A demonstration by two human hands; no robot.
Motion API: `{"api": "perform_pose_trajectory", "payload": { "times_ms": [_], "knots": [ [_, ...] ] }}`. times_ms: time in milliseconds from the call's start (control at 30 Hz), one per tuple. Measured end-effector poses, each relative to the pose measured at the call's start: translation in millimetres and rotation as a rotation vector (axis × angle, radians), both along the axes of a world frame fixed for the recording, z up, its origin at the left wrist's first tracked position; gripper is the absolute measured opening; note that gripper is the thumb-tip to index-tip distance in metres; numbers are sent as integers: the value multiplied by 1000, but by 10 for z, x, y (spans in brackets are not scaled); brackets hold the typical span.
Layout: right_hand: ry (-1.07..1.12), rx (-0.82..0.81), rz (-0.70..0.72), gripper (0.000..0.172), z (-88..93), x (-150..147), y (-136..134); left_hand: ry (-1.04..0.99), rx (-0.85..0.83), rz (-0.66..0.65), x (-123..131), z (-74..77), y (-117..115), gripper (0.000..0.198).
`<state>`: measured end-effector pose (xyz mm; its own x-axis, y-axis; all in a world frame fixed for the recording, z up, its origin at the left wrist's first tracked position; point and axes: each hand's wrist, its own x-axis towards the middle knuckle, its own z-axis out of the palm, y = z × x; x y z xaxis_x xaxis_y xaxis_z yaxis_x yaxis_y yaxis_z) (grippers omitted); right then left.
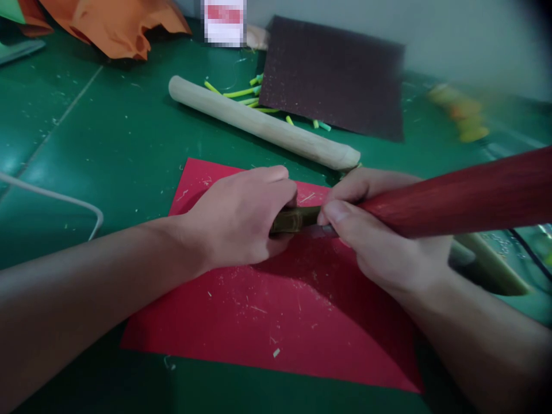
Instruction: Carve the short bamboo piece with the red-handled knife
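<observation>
My left hand [241, 218] is closed round a short dark green-brown stick that looks like bamboo [287, 221]. Its right end reaches out of the fist toward my right thumb. In my right hand [383, 247] is a carving tool with a thick red wooden handle [466, 192], which slants up to the right edge of the view. A small bit of grey metal blade [325, 231] shows under the stick beside the right fingertips; the rest of it is hidden. Both hands are above a red sheet [259, 322] sprinkled with pale shavings.
Beyond the hands, a pale wooden rod [267, 123] lies across the green table [121, 144]. Behind it are yellow-green sticks [241, 92] and a dark brown sheet [332, 77]. Orange cloth-like material [107, 26] sits at back left, and a white cord [56, 195] at left.
</observation>
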<state>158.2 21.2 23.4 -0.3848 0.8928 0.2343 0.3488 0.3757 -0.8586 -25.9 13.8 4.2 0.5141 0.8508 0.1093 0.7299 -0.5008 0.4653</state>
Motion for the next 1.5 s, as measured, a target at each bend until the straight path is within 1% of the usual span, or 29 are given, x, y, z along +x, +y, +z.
{"api": "perform_pose_trajectory", "payload": {
  "times_ms": [133,200,300,367,500,600,633,733,800,900,1000,1033,1067,1133,1200,1233,1333,1367,1400,1500],
  "knots": [
    [66,-72,-58,24,-8,18,-14,-14,-27,-10,-5,5,-6,9],
    [42,-27,-62,23,-31,19,-17,-4,-23,-5,-7,1,1,10],
    [3,62,-14,22,-53,6,-12,13,1,-6,-10,-2,23,13],
    [-3,92,5,21,-42,-5,-8,21,7,-13,-9,3,40,15],
    [-24,111,20,21,2,-16,-6,23,-4,-13,0,23,58,15],
    [0,104,34,22,-16,-22,-12,27,-7,-12,6,21,48,14],
    [19,100,10,22,-34,-26,-16,26,-4,-10,5,15,40,13],
    [107,45,-122,21,-91,-43,-28,17,-11,-14,-11,-12,4,11],
    [138,-13,-167,21,-109,-51,-34,9,-9,-24,-27,-28,-17,10],
    [100,-33,-99,22,-93,-45,-32,-4,5,-30,-43,-33,-22,10],
    [51,33,12,22,-50,-24,-12,-1,-12,-27,-33,-12,11,12],
    [58,79,35,22,-39,-18,-4,0,-14,-27,-25,-4,24,13],
    [21,80,53,22,-32,-15,5,2,-12,-28,-17,3,36,14],
    [15,98,64,22,-40,-14,16,6,-2,-28,-5,6,48,15],
    [76,106,49,22,-76,-20,16,9,3,-19,-2,-3,42,15],
    [111,109,23,22,-101,-25,13,10,2,-15,-4,-11,33,14],
    [194,76,-132,18,-161,-38,-2,-3,-1,-20,-22,-37,1,11],
    [211,64,-157,18,-167,-41,-6,-10,1,-24,-28,-42,-6,10],
    [187,40,-143,20,-164,-43,-7,-17,3,-28,-34,-45,-11,10],
    [118,32,-29,23,-120,-40,-4,-27,8,-25,-41,-42,-5,12]
  ]
}}
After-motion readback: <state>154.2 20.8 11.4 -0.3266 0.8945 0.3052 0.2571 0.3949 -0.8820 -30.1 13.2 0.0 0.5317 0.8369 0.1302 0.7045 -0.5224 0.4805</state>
